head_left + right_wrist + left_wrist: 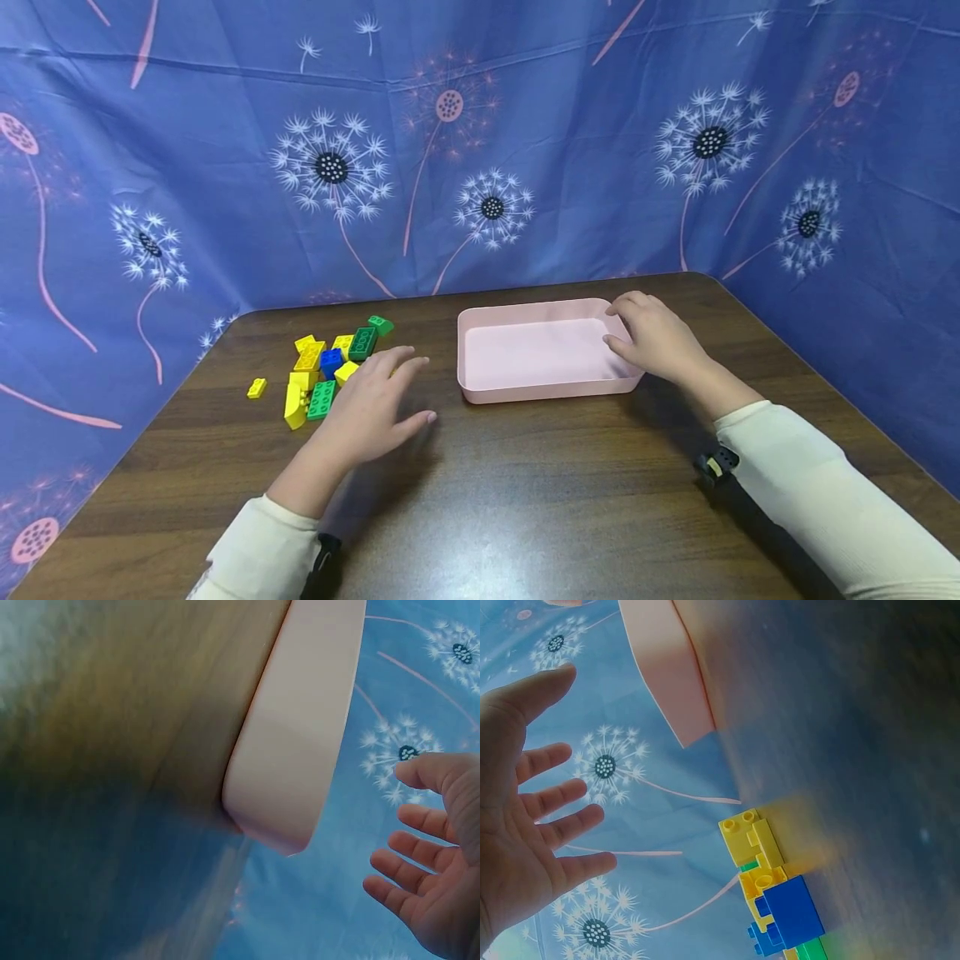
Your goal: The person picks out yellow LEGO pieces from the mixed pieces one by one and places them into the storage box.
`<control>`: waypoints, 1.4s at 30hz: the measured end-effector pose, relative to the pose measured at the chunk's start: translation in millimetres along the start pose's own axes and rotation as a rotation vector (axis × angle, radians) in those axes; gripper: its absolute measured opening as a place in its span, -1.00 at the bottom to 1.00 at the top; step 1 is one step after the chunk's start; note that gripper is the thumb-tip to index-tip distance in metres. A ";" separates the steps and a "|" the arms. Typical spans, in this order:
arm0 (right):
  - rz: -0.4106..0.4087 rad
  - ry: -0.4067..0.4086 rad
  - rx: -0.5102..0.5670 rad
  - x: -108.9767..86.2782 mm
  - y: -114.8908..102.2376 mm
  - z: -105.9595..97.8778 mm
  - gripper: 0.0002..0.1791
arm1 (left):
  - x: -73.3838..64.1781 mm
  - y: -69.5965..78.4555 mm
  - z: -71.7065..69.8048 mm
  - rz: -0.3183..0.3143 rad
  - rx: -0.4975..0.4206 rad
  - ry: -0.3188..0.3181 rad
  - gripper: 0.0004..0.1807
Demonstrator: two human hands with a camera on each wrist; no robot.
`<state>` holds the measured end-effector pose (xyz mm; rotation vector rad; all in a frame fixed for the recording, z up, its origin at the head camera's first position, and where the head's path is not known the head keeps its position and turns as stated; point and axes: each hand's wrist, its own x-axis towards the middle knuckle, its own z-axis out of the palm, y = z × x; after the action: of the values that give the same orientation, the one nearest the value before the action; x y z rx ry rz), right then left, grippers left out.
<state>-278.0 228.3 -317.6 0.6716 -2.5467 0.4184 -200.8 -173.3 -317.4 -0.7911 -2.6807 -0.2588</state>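
Note:
A loose pile of toy building blocks lies on the left of the table, among them a blue block (331, 363), a green block (321, 400) and several yellow blocks (309, 357). My left hand (372, 408) hovers at the pile's right side, fingers spread and nothing in it; the left wrist view shows its bare palm beside yellow blocks (751, 838) and a blue block (795, 911). A shallow pink tray (551, 388) stands right of the pile with nothing inside. Over the tray's right end is my right hand (656, 337), its fingers relaxed and holding nothing.
One small yellow block (257, 388) lies apart at the far left, and a green sloped block (381, 325) sits at the pile's back. Behind the brown wooden table (525, 483) hangs a blue cloth (562, 167) with dandelion prints, enclosing the back and sides.

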 end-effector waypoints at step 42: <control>0.472 -0.273 0.366 31.3 61.8 39.2 -0.47 | -0.4 -1.8 5.5 -0.035 -0.001 -0.027 -0.22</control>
<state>-348.8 252.3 -345.0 0.2461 -2.9168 1.0336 -202.9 -173.5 -322.9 -0.7541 -2.7221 -0.2591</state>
